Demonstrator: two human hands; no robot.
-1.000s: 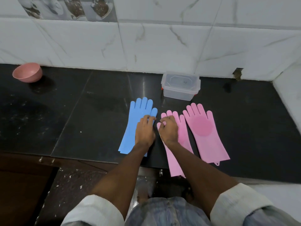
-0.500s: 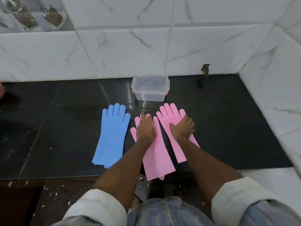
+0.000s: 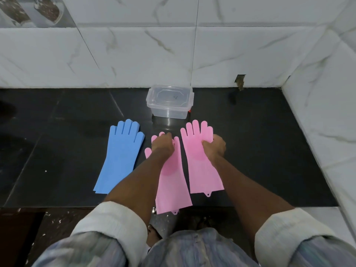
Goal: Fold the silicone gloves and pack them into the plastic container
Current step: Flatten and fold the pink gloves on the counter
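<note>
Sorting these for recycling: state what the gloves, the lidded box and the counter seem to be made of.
Blue glove and both pink gloves: soft matte silicone by the look, lying limp and flat. Container: clear, glossy rigid plastic, see-through walls. Counter: polished black stone, probably granite, showing reflections.
</note>
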